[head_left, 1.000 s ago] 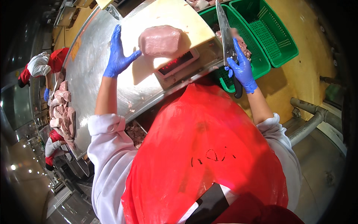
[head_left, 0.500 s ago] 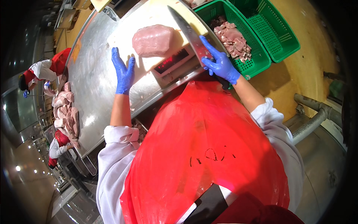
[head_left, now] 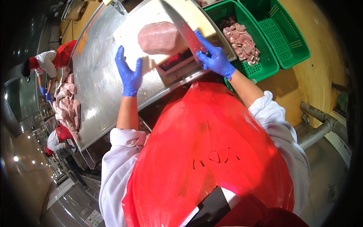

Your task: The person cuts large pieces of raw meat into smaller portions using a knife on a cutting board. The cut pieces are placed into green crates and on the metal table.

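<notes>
A thick block of pale pink meat (head_left: 157, 37) lies on a white cutting board (head_left: 149, 15). My left hand (head_left: 129, 73), in a blue glove, is just left of the meat and apart from it, its thumb and fingers spread. To the right of the meat my right hand (head_left: 216, 58), also gloved in blue, grips a long, wide-bladed knife (head_left: 183, 29). Its index finger stretches along the blade, which points away from me and to the left. The knife's handle is hidden by the hand. Below the board's near edge sits a scale with a lit red display (head_left: 173, 61).
Right of the board stand two green perforated crates; the nearer crate (head_left: 271, 71) holds trimmed meat pieces (head_left: 242, 43). A steel table (head_left: 94, 87) carries a pile of meat (head_left: 68, 102) at its left end, where two people in red aprons work. A metal pipe rail (head_left: 317, 132) is at right.
My right hand and the knife have shifted slightly left, toward the meat. My left hand remains spread beside it. At far left, a co-worker's hands have come down near the meat pile.
</notes>
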`<action>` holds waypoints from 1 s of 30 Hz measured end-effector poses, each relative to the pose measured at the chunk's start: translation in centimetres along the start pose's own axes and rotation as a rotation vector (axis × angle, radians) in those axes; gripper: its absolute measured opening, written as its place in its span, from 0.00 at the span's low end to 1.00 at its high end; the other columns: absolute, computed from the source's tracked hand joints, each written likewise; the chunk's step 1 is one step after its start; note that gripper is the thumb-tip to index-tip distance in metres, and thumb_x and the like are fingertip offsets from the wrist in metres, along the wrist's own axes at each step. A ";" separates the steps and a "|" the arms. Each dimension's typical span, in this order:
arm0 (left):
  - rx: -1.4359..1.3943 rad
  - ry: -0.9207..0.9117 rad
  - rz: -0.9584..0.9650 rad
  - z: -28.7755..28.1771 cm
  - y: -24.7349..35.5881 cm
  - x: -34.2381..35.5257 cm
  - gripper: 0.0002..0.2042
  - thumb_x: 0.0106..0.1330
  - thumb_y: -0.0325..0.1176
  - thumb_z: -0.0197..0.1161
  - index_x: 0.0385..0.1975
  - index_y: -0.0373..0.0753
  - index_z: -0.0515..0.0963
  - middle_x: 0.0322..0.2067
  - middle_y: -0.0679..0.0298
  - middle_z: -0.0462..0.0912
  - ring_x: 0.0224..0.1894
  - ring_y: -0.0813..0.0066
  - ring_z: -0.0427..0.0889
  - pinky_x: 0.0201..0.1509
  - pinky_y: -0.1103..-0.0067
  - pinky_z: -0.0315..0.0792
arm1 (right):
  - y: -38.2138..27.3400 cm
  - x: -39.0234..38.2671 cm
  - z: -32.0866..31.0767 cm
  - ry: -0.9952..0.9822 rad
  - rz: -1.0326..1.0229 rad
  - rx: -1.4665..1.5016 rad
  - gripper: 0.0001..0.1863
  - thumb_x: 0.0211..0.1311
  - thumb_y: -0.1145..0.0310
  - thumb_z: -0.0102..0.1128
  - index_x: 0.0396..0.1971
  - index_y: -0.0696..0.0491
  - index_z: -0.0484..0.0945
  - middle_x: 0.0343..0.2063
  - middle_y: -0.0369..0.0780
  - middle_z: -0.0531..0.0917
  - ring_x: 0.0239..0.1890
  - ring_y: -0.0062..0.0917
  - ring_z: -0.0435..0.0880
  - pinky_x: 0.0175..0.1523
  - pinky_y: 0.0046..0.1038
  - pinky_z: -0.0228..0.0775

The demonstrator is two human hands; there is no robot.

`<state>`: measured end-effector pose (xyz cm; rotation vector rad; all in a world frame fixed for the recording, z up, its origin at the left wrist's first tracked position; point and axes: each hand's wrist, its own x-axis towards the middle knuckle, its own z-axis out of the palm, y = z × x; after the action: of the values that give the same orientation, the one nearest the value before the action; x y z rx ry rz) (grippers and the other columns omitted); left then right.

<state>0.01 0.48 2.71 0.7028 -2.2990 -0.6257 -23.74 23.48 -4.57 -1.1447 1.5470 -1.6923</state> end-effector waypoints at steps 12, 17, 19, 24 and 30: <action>-1.316 -0.122 -0.426 9.7 7.1 21.0 0.36 0.70 0.38 0.65 0.72 0.35 0.52 0.62 0.51 0.69 0.62 0.52 0.74 0.64 0.57 0.72 | -1.3 -4.4 -5.1 0.275 0.164 0.313 0.41 0.71 0.81 0.53 0.78 0.43 0.48 0.36 0.35 0.81 0.23 0.12 0.74 0.23 0.16 0.69; -0.951 0.071 -0.199 7.8 5.4 18.4 0.28 0.70 0.36 0.65 0.66 0.35 0.63 0.58 0.57 0.73 0.55 0.64 0.78 0.58 0.68 0.73 | -2.2 -4.4 -3.8 0.208 0.200 0.222 0.43 0.69 0.83 0.53 0.79 0.42 0.48 0.34 0.34 0.80 0.23 0.13 0.74 0.23 0.16 0.68; -0.685 0.155 -0.142 6.0 3.4 12.4 0.25 0.68 0.34 0.66 0.62 0.33 0.69 0.55 0.56 0.77 0.49 0.70 0.81 0.52 0.75 0.76 | -3.0 -3.5 -2.8 0.103 0.227 0.110 0.43 0.68 0.83 0.53 0.79 0.42 0.48 0.31 0.33 0.79 0.23 0.12 0.74 0.23 0.16 0.69; -0.246 0.198 -0.094 -2.9 -0.9 -6.6 0.25 0.65 0.30 0.65 0.63 0.36 0.68 0.56 0.54 0.76 0.45 0.67 0.84 0.47 0.73 0.78 | -5.7 0.6 1.4 -0.084 0.203 -0.063 0.43 0.68 0.79 0.56 0.78 0.42 0.49 0.27 0.32 0.78 0.24 0.13 0.74 0.25 0.19 0.71; -0.014 0.413 -0.685 -8.9 -4.5 -30.0 0.35 0.64 0.27 0.66 0.70 0.37 0.58 0.62 0.55 0.70 0.42 0.72 0.80 0.48 0.75 0.76 | -4.3 5.8 5.1 -0.203 0.247 -0.333 0.34 0.70 0.68 0.58 0.74 0.49 0.60 0.26 0.38 0.82 0.22 0.18 0.76 0.24 0.23 0.69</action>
<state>27.06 13.67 -7.04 1.4814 -1.6499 -0.7073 -21.42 16.70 0.65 -1.1873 1.7968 -1.1511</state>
